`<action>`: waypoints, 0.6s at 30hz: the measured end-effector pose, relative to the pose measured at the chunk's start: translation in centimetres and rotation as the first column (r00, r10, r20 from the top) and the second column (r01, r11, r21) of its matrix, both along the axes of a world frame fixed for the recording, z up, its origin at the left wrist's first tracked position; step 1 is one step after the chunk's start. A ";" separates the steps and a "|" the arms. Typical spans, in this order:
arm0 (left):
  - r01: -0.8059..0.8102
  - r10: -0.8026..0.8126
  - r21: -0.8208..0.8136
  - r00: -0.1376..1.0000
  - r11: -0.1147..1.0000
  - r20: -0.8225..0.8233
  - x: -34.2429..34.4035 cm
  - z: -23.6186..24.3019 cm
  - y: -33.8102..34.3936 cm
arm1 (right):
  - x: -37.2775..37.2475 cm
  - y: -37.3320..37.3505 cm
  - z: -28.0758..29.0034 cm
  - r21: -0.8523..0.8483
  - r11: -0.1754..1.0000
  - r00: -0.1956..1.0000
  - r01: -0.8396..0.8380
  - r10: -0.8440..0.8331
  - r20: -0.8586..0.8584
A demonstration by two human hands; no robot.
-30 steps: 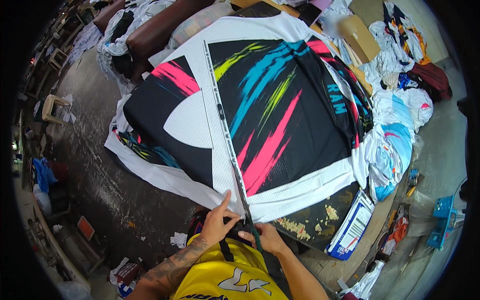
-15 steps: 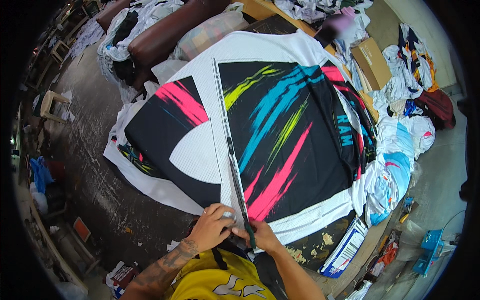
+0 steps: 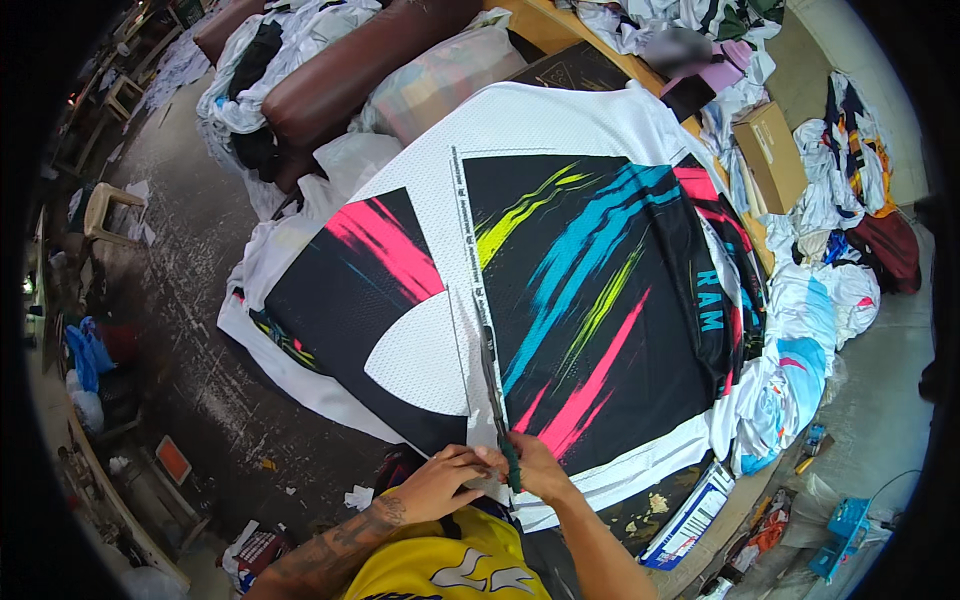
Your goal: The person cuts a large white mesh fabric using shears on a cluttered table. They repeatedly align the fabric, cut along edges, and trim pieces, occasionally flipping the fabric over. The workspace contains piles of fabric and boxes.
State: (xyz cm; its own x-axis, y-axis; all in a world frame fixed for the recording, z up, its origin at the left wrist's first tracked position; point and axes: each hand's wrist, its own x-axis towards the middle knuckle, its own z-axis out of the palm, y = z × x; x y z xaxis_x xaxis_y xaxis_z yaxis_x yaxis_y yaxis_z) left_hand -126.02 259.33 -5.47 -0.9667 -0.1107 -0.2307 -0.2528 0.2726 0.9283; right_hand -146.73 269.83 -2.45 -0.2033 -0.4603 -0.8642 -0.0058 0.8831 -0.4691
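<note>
My right hand point(image 3: 540, 470) is closed round green-handled scissors point(image 3: 512, 460), whose long blades lie along a white mesh strip in printed fabric point(image 3: 590, 330). The black fabric carries pink, turquoise and yellow streaks, with a white curved shape left of the strip. My left hand point(image 3: 445, 485), its tattooed forearm rising from the lower edge, is curled on the fabric's near edge beside the scissors, fingers closed on the white fabric point(image 3: 485, 430).
Garment piles point(image 3: 800, 360) and a cardboard box point(image 3: 770, 155) lie right. Brown padded rolls point(image 3: 330, 80) and bundled cloth are behind. A plastic stool point(image 3: 112, 210) stands left; a blue plastic item point(image 3: 840, 530) sits lower right.
The fabric appears shifted down and right in my view. My right hand with the scissors is farther along the strip. My left index finger, earlier extended, is now curled.
</note>
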 end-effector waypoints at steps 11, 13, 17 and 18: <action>0.137 -0.147 0.135 0.987 0.981 0.067 -0.4 -1.0 -1.8 | -0.7 -2.5 1.7 0.048 0.993 0.986 0.104 -0.109 0.123; 0.144 -0.152 0.154 0.988 0.978 0.039 -0.6 -1.1 -2.2 | -1.3 -3.4 1.6 0.106 0.992 0.989 0.070 -0.083 0.121; 0.154 -0.178 0.271 0.982 0.950 0.067 -1.0 -1.2 -3.0 | -2.3 -5.9 0.6 0.031 0.999 0.999 0.037 -0.037 0.022; 0.179 -0.212 0.289 0.974 0.940 0.085 -1.1 -1.3 -3.3 | -2.5 -6.6 0.4 0.039 0.999 1.000 -0.004 0.004 0.007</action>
